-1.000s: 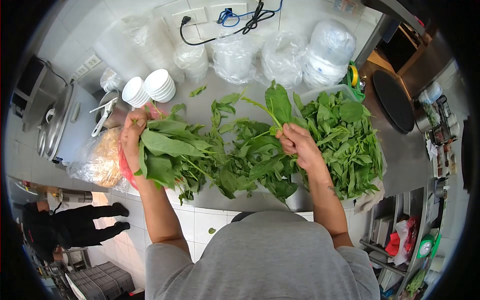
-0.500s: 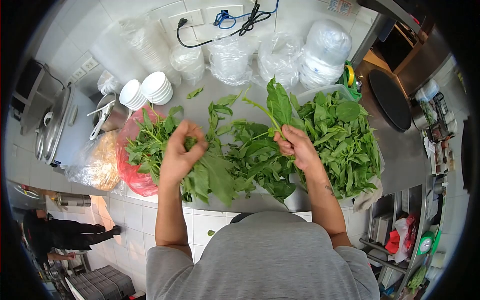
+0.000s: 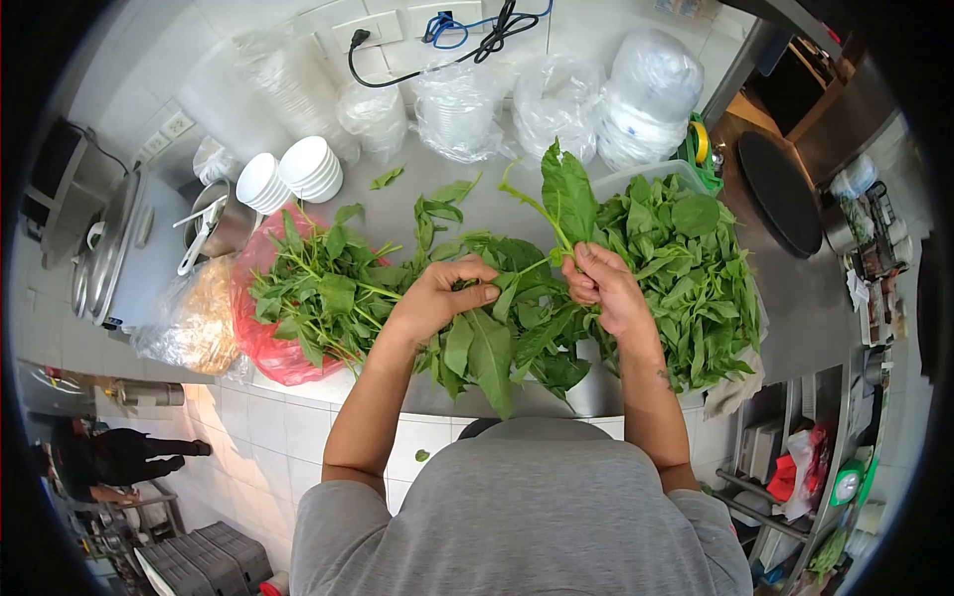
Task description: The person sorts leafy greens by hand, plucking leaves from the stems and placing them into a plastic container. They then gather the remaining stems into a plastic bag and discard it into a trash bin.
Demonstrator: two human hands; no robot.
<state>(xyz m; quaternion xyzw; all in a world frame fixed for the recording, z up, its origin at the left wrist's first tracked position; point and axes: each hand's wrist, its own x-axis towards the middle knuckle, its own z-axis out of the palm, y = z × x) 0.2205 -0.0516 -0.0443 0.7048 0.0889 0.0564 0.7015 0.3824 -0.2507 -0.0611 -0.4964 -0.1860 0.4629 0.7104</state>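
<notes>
My right hand (image 3: 608, 290) pinches a green leafy stem (image 3: 537, 207), which looks like basil, with one large leaf pointing up. Close by on the left, my left hand (image 3: 442, 298) has thumb and fingers closed on leaves (image 3: 489, 356) that hang below it. Between and beneath both hands lies a loose pile of leaves (image 3: 487, 248) on the steel counter (image 3: 417, 204). Uncut-looking leafy stalks (image 3: 318, 288) rest on a red plastic bag (image 3: 260, 260) left of my left hand. To the right of my right hand, a clear tub (image 3: 686, 179) is heaped with leaves (image 3: 686, 288).
White bowls (image 3: 310, 171) and bagged clear containers (image 3: 457, 119) line the back wall. A pot (image 3: 227, 223) and a bag of yellowish food (image 3: 194, 313) stand left. At right lies a black round pan (image 3: 778, 195). Another person (image 3: 109, 457) is far left.
My left hand has moved right, from beside the red bag toward my right hand, with leaves in it. The right hand still grips its stem, slightly shifted. The other person has moved a little.
</notes>
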